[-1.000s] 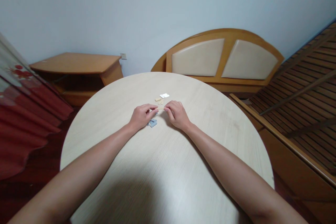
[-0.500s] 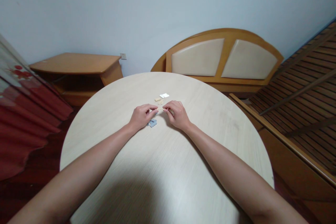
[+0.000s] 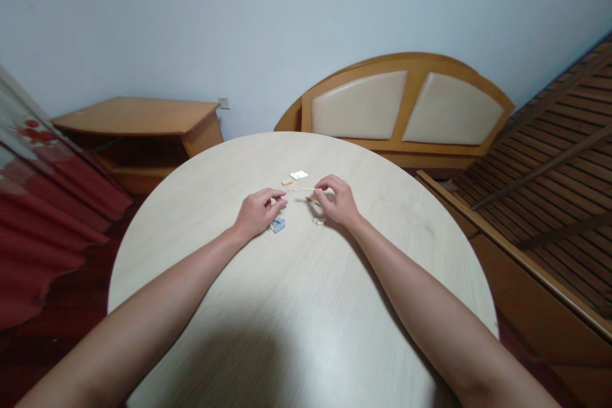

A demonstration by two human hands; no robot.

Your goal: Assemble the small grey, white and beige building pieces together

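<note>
A thin cream-coloured strip [image 3: 306, 189] sticks out to the left from my right hand [image 3: 338, 201], pinched between thumb and fingertips above the table. My left hand [image 3: 258, 210] hovers to the left of it, thumb and forefinger a little apart, with nothing visible between them. Below its fingertips lie small blue-grey flat pieces [image 3: 278, 224] with notched edges. A few small pale pieces [image 3: 318, 221] lie under my right hand, partly in its shadow. Beyond the hands are small yellowish pieces [image 3: 289, 182] and a white flat piece [image 3: 299, 174].
Everything lies on a round pale wooden table [image 3: 229, 306]. Behind it stand a low wooden cabinet [image 3: 143, 116] and a padded headboard [image 3: 358, 105] against the wall. A red curtain [image 3: 52, 223] hangs at left, and a slatted bed frame [image 3: 549, 191] is at right.
My right hand has moved right and slightly away with the cream strip, parting from my left hand, which stays in place. The pale pieces under my right hand have come into view.
</note>
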